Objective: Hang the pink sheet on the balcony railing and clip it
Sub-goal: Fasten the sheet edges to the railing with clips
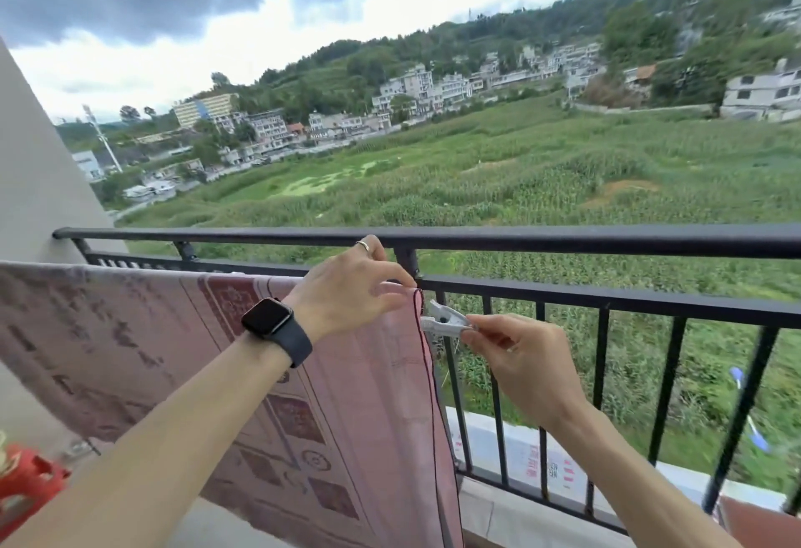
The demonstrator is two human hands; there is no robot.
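Pinching sheet edge at rail: left hand | right hand squeezes clip, jaws apart beside hem | sheet draped over rail

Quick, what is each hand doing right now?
Left hand: closed, pinching the sheet at its top corner on the railing.
Right hand: closed, holding a clip beside the sheet's edge.

A home balcony: black railing above green fields, hillside houses.
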